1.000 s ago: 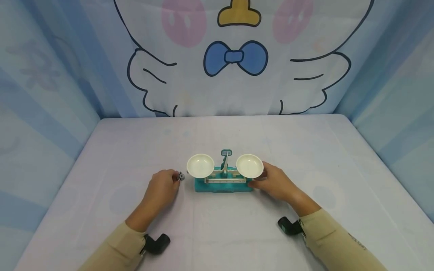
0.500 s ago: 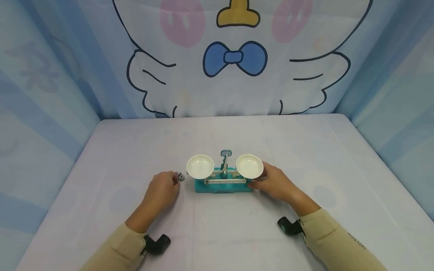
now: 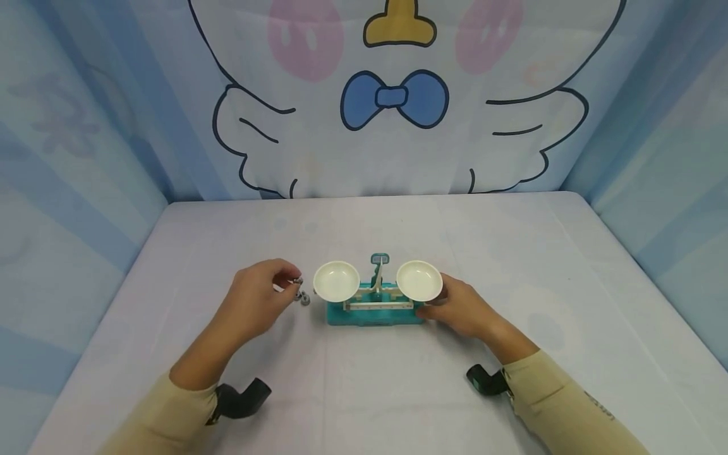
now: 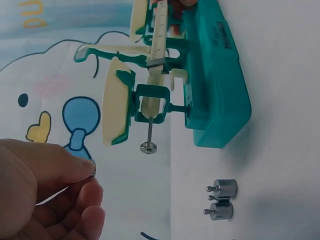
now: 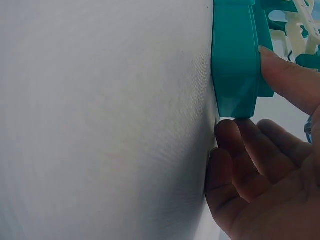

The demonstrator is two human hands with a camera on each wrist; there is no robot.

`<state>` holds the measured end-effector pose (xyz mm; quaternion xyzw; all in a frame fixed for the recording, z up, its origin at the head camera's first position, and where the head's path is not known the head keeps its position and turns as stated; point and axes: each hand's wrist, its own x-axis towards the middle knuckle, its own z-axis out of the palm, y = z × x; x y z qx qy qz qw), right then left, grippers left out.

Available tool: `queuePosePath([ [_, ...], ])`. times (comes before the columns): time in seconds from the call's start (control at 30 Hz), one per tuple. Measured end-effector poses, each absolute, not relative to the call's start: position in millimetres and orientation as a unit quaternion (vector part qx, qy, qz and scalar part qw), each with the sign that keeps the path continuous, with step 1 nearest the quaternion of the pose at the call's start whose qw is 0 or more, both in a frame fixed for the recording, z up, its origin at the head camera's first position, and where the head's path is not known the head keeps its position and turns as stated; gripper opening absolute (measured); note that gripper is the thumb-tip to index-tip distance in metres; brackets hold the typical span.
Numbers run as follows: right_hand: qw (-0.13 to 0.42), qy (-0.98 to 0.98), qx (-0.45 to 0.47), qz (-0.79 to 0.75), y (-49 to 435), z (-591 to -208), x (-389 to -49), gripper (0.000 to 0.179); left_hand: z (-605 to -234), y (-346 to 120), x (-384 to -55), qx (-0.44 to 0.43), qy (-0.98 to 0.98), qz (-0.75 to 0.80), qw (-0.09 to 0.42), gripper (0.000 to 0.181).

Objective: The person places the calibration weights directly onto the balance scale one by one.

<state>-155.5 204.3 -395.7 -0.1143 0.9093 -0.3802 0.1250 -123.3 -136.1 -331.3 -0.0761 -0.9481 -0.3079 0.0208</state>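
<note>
Balance scale, teal and cream, stands upright near the middle of the white-covered table, its long side turned toward the person, probably so that both ends lie within easy reach. At its right end the right hand holds the corner of the base, the thumb laid along the upper ledge and the bent fingers against the end; this hold seems meant to steady a light stand that could slide or rock if nudged. The left hand is raised at the other side, apart from the scale, with thumb and forefinger closed to a narrow pinch and the other fingers loosely bent, a grip that suits something so small. The left pan and the right pan sit at opposite ends of the beam and look about level. Just beyond the left end, below the raised hand, metal weights stand close together on the cloth with their knobs up, perhaps so that each can be picked up by its knob; a smaller one is partly hidden between two others, and whether they touch I cannot tell. Smallest in sight is the pinched metal piece, mostly covered by the fingertips, likely another weight, though its full shape is hidden.
</note>
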Motion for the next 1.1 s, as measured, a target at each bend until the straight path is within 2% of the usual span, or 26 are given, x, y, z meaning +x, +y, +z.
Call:
queuePosePath([
  [0.4,0.128,0.91,-0.116,-0.377,204.0,-397.4,-156.4,0.075,-320.4,-117.0,-140.0,-0.143,-0.942,-0.304,-0.012,0.021],
  [0.63,0.136,0.909,-0.112,-0.376,204.4,-397.1,-157.0,0.077,-317.8,-100.8,-152.6,-0.186,-0.943,-0.275,-0.035,0.016],
  [0.93,0.138,0.906,-0.118,-0.382,204.1,-397.4,-157.0,0.078,-317.4,-82.0,-159.5,-0.178,-0.954,-0.23,-0.073,0.017],
  [1.1,0.135,0.906,-0.118,-0.383,204.4,-396.9,-156.9,0.077,-320.1,-77.7,-161.3,-0.178,-0.955,-0.226,-0.076,0.018],
])
